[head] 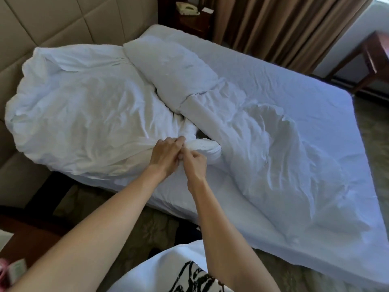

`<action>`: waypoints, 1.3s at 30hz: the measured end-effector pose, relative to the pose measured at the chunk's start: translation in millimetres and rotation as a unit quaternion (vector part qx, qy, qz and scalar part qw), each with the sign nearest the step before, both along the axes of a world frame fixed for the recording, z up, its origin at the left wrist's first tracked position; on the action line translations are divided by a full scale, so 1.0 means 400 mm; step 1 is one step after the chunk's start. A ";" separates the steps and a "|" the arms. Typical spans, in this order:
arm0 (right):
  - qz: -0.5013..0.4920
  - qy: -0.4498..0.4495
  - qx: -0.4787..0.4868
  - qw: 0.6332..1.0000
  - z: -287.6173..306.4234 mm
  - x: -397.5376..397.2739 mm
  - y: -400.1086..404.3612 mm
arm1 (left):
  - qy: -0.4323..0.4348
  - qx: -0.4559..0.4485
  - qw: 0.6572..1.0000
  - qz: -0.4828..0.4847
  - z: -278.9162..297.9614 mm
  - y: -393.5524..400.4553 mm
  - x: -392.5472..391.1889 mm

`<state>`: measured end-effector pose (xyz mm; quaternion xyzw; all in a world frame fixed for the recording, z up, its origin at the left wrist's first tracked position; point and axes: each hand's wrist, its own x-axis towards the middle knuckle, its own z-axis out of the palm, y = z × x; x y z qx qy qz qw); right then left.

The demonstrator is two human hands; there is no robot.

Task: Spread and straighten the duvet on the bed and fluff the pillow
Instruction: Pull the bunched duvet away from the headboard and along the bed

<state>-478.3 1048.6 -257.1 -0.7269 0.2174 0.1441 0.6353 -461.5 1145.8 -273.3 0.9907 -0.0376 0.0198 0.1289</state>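
A white duvet [84,110] lies bunched in a big heap at the head of the bed, with a long crumpled part [273,148] trailing down the mattress. A white pillow [168,66] rests on top of the heap near the headboard. At the near edge of the bed, my left hand [166,154] grips a twisted fold of the duvet. My right hand [194,165] pinches the same fold right beside it, touching the left hand. The bed [315,91] shows a bare white sheet on its far side.
A padded beige headboard [42,24] stands on the left. A dark nightstand with a telephone [187,8] sits behind the bed. Brown curtains [284,24] hang at the back, and a wooden table [374,53] stands at the right. Dark furniture [25,234] is at my lower left.
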 end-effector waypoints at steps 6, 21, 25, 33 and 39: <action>0.326 -0.101 -0.213 0.916 -0.072 0.191 -0.140 | 0.094 -0.077 0.990 0.071 0.041 0.066 0.062; 0.535 -0.091 -0.366 0.756 -0.190 0.357 -0.238 | 0.019 -0.068 0.963 0.260 0.040 -0.007 0.005; 0.517 -0.069 -0.390 0.759 -0.147 0.288 -0.312 | 0.088 -0.019 0.960 0.265 0.008 -0.057 -0.048; 0.486 -0.049 -0.413 0.769 -0.039 0.248 -0.406 | 0.128 0.076 0.975 0.166 0.001 -0.133 -0.056; 0.463 -0.085 -0.434 0.768 0.000 0.106 -0.410 | 0.118 0.098 0.978 0.139 0.022 -0.104 -0.124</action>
